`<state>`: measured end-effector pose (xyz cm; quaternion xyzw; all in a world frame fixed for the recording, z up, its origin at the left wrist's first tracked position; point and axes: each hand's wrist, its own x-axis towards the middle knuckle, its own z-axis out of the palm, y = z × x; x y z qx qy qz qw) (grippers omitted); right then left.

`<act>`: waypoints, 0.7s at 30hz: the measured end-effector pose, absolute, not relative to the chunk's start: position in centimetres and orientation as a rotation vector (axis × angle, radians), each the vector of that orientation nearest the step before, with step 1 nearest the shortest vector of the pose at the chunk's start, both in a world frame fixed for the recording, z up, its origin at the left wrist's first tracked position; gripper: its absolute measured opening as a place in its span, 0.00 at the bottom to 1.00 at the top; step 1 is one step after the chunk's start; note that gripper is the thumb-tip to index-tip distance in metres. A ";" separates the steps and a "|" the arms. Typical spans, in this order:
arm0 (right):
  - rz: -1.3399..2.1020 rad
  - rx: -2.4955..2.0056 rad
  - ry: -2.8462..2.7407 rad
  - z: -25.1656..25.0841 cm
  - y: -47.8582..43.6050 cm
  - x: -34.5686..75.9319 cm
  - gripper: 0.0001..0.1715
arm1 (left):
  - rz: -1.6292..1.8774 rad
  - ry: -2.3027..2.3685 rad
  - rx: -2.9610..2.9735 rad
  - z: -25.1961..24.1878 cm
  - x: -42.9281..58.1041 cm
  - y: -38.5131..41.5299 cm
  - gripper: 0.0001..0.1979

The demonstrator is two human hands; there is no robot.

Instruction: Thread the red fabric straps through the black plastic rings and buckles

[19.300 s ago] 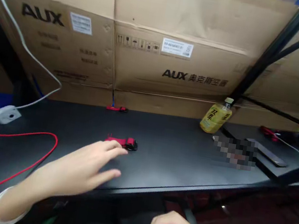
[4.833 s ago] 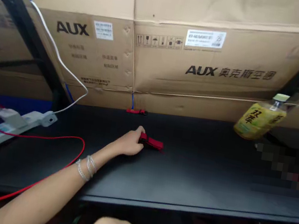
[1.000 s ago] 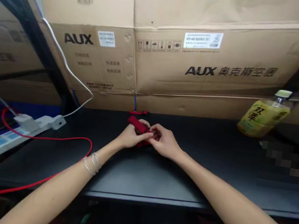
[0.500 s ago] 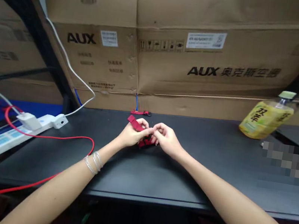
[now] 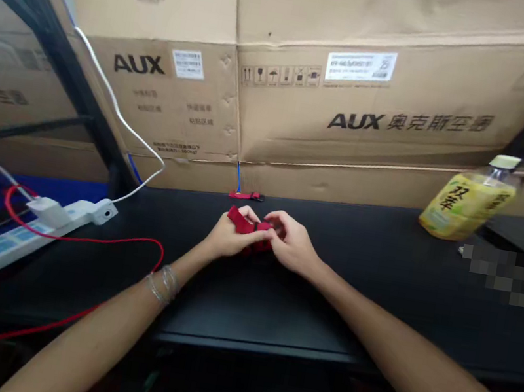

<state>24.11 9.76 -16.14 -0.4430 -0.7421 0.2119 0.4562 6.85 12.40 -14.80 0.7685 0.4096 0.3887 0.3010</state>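
Observation:
A red strap [image 5: 239, 220] with a dark band or buckle part is held between my two hands, just above the black tabletop. My left hand [image 5: 230, 236] is closed on it, thumb along the strap, with one end sticking up past the fingers. On the other side my right hand [image 5: 294, 246] pinches the strap near the dark part; its fingertips are partly hidden. Behind the hands, against the boxes, lies another red strap [image 5: 246, 195] with a black end piece.
AUX cardboard boxes [image 5: 285, 113] form the back wall. A yellow drink bottle [image 5: 467, 205] leans at the right. On the left are a white power strip [image 5: 10, 242], a red cable [image 5: 110, 242] and a white cord [image 5: 121, 111]. The black tabletop [image 5: 270, 330] ends at a front edge.
The right fingers have shifted around the strap, and the strap's red band with its dark part now shows between the hands. The left hand has stayed nearly in place.

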 end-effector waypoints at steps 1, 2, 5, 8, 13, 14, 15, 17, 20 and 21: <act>0.536 -1.079 -1.794 -16.1 9.7 24.1 0.15 | 1.064 1.090 2.022 -14.8 6.9 12.4 0.21; 0.533 -1.058 -1.777 -16.1 9.6 24.0 0.15 | 1.089 1.085 2.006 -14.8 6.9 12.3 0.21; 0.531 -1.015 -1.773 -16.0 9.5 23.6 0.15 | 1.112 1.063 1.949 -14.8 7.1 12.2 0.21; 0.802 -1.143 -1.579 -16.2 9.8 22.8 0.11 | 1.110 1.082 1.878 -15.1 7.2 12.3 0.21; 1.050 -1.299 -1.488 -16.9 10.5 22.8 0.07 | 1.069 1.137 1.851 -15.7 7.2 12.7 0.21; 0.890 -1.281 -1.618 -16.9 10.5 23.2 0.07 | 1.048 1.131 1.855 -15.7 7.1 12.8 0.21; 0.700 -1.241 -1.755 -16.8 10.4 23.6 0.08 | 1.033 1.121 1.860 -15.7 7.1 12.8 0.21; 0.419 -1.135 -1.910 -16.4 10.1 24.4 0.13 | 1.016 1.099 1.870 -15.6 7.0 12.8 0.21; 0.238 -1.071 -1.979 -15.8 9.6 24.9 0.05 | 0.999 1.092 1.893 -15.3 7.1 12.6 0.20; 0.223 -1.081 -1.961 -15.7 9.5 24.8 0.02 | 1.000 1.095 1.900 -15.2 7.2 12.6 0.20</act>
